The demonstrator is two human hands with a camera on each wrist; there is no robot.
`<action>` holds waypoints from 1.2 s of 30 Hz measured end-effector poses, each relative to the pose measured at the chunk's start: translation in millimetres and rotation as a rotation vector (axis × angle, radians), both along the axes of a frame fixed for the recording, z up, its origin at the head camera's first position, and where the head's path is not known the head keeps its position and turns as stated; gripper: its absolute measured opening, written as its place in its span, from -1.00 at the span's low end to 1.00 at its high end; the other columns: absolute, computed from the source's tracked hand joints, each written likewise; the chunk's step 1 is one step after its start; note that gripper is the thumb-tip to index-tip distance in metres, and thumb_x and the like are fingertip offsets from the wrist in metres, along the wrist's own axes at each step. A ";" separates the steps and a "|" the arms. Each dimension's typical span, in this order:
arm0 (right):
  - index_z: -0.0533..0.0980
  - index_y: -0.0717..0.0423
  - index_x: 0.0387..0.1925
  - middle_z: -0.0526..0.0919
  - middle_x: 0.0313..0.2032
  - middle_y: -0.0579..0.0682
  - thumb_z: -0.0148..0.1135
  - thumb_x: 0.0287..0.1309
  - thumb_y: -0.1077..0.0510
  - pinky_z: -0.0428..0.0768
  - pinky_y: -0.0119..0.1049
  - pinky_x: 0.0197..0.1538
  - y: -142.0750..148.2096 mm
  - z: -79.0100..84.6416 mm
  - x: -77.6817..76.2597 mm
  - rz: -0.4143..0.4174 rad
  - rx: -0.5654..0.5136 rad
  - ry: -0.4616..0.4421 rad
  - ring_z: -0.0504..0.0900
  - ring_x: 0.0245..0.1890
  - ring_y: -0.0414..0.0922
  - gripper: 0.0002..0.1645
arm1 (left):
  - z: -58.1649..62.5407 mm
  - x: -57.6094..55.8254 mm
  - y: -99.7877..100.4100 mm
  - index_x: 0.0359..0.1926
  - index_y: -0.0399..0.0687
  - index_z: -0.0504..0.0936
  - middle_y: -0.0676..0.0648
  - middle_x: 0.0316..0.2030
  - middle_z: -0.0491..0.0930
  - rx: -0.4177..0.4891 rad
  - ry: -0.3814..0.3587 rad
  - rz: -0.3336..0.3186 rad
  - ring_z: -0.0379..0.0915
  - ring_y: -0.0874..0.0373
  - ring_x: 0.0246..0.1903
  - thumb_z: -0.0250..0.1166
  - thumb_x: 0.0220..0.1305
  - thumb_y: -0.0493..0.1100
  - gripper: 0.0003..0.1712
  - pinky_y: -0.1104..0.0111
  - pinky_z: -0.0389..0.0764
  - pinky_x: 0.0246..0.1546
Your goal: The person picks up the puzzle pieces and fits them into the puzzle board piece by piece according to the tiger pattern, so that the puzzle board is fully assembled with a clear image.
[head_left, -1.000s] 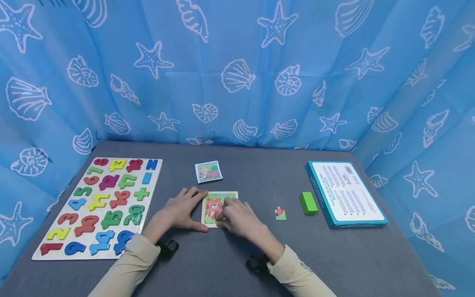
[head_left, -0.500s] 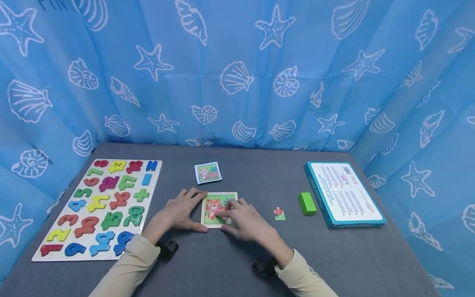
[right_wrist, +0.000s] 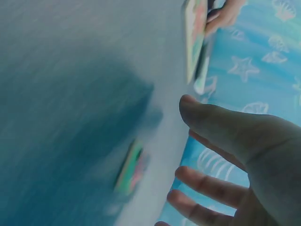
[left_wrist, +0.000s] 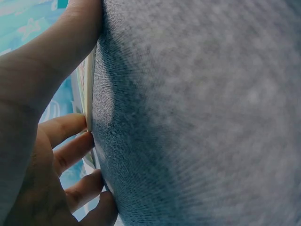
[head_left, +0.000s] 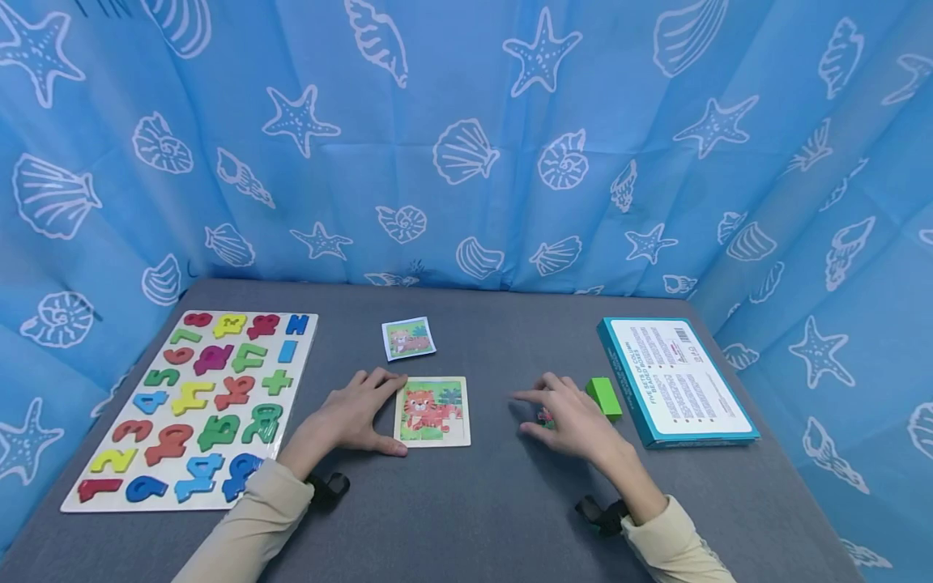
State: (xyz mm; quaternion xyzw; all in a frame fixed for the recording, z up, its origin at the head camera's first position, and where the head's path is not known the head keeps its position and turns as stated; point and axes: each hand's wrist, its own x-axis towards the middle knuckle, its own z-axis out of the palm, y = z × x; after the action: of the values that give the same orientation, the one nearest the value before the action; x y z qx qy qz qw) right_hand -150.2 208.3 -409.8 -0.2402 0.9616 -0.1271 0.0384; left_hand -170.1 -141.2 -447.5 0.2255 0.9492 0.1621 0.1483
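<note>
A square wooden tiger jigsaw [head_left: 433,413] lies flat on the grey table, a pale bare patch at its picture's lower right. My left hand [head_left: 357,413] rests at its left edge with thumb and fingers spread, index fingertip by the far corner and thumb by the near one. In the left wrist view, fingertips [left_wrist: 77,123] touch the jigsaw's side. Over a loose puzzle piece [right_wrist: 129,169] hovers my right hand [head_left: 568,417], fingers spread and apart from it. That hand mostly covers the piece in the head view; the right wrist view shows it lying on the table.
A small tiger picture card [head_left: 409,338] lies behind the jigsaw. On the left is a white number board [head_left: 164,441] with colourful numerals. A green block [head_left: 605,398] stands just beyond the right hand, beside a teal-and-white box [head_left: 681,380]. A blue shell-patterned curtain [head_left: 466,219] borders the table.
My right hand has left the jigsaw's picture and moved right, over the loose piece, its fingers now spread. The left hand has stayed at the jigsaw's left edge.
</note>
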 end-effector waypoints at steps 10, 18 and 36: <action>0.70 0.06 0.08 0.66 -0.16 -0.01 0.46 0.20 0.10 0.46 -0.30 -0.25 27.2 -11.4 7.3 -0.016 -0.019 -0.029 0.52 -0.24 -0.17 -0.59 | -1.1 -0.3 -2.1 0.57 0.03 0.22 -0.15 0.40 0.31 0.003 0.009 0.002 0.30 -0.13 0.25 0.48 -0.06 0.50 0.29 -0.21 0.54 0.00; 0.71 0.04 0.03 0.66 -0.20 -0.02 0.45 0.20 0.10 0.47 -0.29 -0.28 24.3 -14.6 7.3 -0.037 -0.011 -0.023 0.51 -0.29 -0.21 -0.64 | 0.0 0.3 -1.6 0.56 0.03 0.23 -0.15 0.39 0.31 0.014 -0.010 0.009 0.30 -0.14 0.24 0.49 -0.04 0.48 0.26 -0.23 0.53 0.02; 0.71 0.04 -0.02 0.65 -0.23 -0.04 0.44 0.19 0.08 0.46 -0.30 -0.27 16.0 -15.4 3.4 -0.043 -0.025 -0.025 0.49 -0.30 -0.23 -0.68 | 1.4 -0.9 -0.7 0.56 0.06 0.23 -0.13 0.39 0.32 0.005 -0.013 0.012 0.30 -0.10 0.21 0.49 -0.04 0.48 0.25 -0.23 0.52 0.03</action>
State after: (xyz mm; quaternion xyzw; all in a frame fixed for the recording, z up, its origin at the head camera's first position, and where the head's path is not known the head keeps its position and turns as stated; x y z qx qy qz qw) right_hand -146.8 224.3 -425.2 -0.2184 0.9643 -0.1432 0.0445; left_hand -171.0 -141.8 -446.1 0.2189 0.9492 0.1667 0.1528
